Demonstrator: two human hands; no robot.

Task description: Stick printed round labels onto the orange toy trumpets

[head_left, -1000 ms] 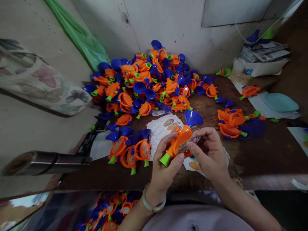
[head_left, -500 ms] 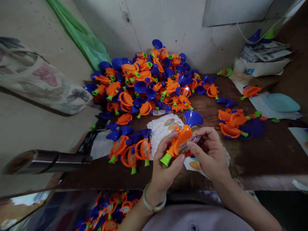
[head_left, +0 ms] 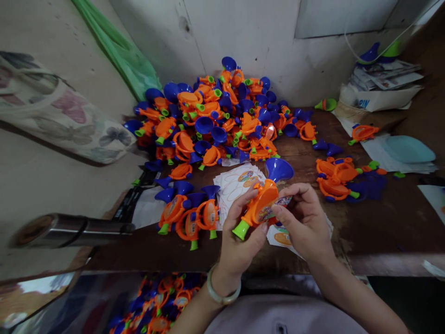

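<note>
A toy trumpet (head_left: 264,197) with an orange body, blue bell and green mouthpiece is tilted over the table, its bell pointing away from me. My left hand (head_left: 238,248) is closed around its body near the mouthpiece. Between the thumb and fingers of my right hand (head_left: 308,225) is the edge of a colourful sticker (head_left: 285,201), which lies partly against the trumpet's side. Beneath my hands are sticker sheets (head_left: 227,190) with printed ovals, some peeled out. Several trumpets with oval stickers (head_left: 190,226) rest left of my left hand.
A big heap of toy trumpets (head_left: 208,111) leans against the back wall. More orange trumpets (head_left: 337,178) lie at the right, near a light blue dish (head_left: 410,148) and stacked papers (head_left: 382,83). A steel flask (head_left: 69,232) juts in at left. Below the table edge are more trumpets (head_left: 163,297).
The view has shifted very slightly. Both hands keep the same hold on the trumpet and the sticker, with almost no visible movement.
</note>
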